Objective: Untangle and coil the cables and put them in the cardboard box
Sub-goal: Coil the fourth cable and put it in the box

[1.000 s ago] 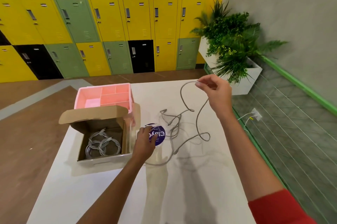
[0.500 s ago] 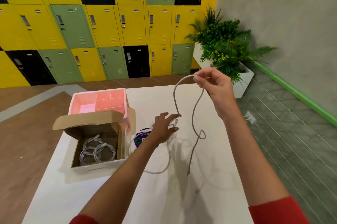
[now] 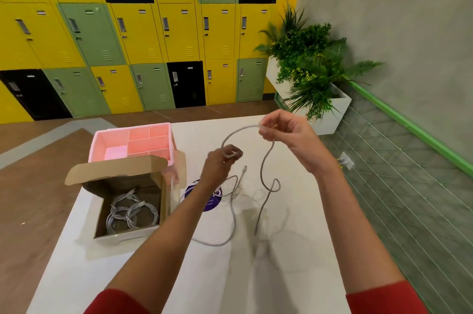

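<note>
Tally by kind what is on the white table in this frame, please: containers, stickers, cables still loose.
Containers: 2, the cardboard box holding coiled cables, and the pink tray.
Stickers: 1, the purple sticker.
Loose cables: cannot tell the number; a grey cable spans the left hand and right hand.
Total, loose cables aside: 3.

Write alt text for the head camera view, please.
Two bare hands, left and right, hold a grey cable up over a white table. An open cardboard box of coiled cables sits left, a pink tray behind it.

Head-worn view, forward and downward
</note>
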